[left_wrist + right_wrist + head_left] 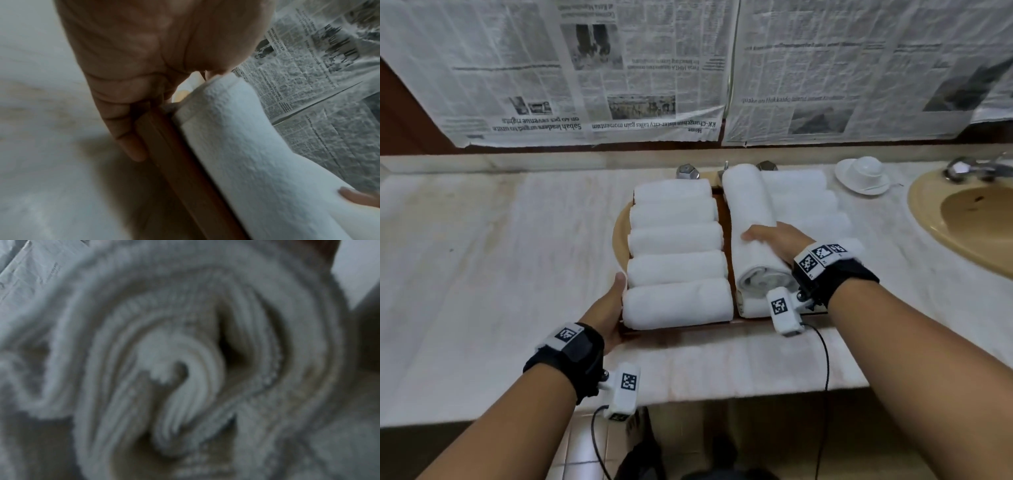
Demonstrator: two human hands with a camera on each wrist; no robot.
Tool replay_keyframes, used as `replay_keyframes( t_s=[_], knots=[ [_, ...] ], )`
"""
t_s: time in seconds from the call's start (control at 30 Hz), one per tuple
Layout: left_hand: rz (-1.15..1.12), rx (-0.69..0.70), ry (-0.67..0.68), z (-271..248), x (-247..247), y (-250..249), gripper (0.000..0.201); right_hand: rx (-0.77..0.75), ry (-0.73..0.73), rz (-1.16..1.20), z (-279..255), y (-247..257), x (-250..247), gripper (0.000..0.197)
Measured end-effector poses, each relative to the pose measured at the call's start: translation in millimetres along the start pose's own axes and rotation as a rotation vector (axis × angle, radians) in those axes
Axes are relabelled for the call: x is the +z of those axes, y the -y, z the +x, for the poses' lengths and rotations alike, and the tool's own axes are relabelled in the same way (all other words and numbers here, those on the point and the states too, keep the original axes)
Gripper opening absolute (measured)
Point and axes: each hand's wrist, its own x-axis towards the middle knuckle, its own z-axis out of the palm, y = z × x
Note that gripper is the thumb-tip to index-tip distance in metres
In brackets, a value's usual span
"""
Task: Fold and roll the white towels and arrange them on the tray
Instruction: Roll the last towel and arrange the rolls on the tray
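White towels: rolled, stocked on a wooden tray (724, 216) that sits on the pale marble surface (482, 257), partly over a tan basin set into it. Left column: five small rolls (674, 253) lying crosswise, packed side by side from far edge to near edge. Right column: further crosswise rolls (804, 202), count uncertain because they are partly covered. One large rolled towel (751, 226) lies lengthwise on top of the right column, its spiral end facing the person; the right wrist view shows that spiral (185, 369) close up and blurred. Right hand (774, 240): laid over the near part of the large roll, fingers draped across its top, grip apparently light and steadying; whether the fingers curl round the far side cannot be told. Left hand (616, 301): at the near left corner of the tray, fingers (127, 138) curled along the wooden rim (174, 154) in the left wrist view, gripping it beside the nearest roll (246, 154). Status, as judged: folding and rolling appear finished; no loose towel is in view. Remaining: likely only settling the large roll and squaring the tray. Other items: newspaper sheets (619, 68) covering the wall, an upturned cup on a saucer (864, 174), a second basin with tap (969, 219) at right.
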Motion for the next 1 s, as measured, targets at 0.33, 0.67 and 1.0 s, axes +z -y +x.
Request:
replay_keyframes(
  t_s=[0.33,0.67,1.0],
  knots=[
    [-0.125,0.076,-0.135,-8.7,10.7,19.7,0.045,-0.005,0.028,-0.037,-17.6,1.1,-4.2,0.077],
    [-0.06,0.126,-0.167,-14.5,12.3,51.7,0.023,0.01,0.013,-0.118,-23.8,-5.1,-5.9,0.086],
    [0.128,0.118,-0.145,-33.7,-36.1,59.2,0.017,0.051,0.029,-0.156,-51.2,-19.5,34.7,0.074]
  ],
)
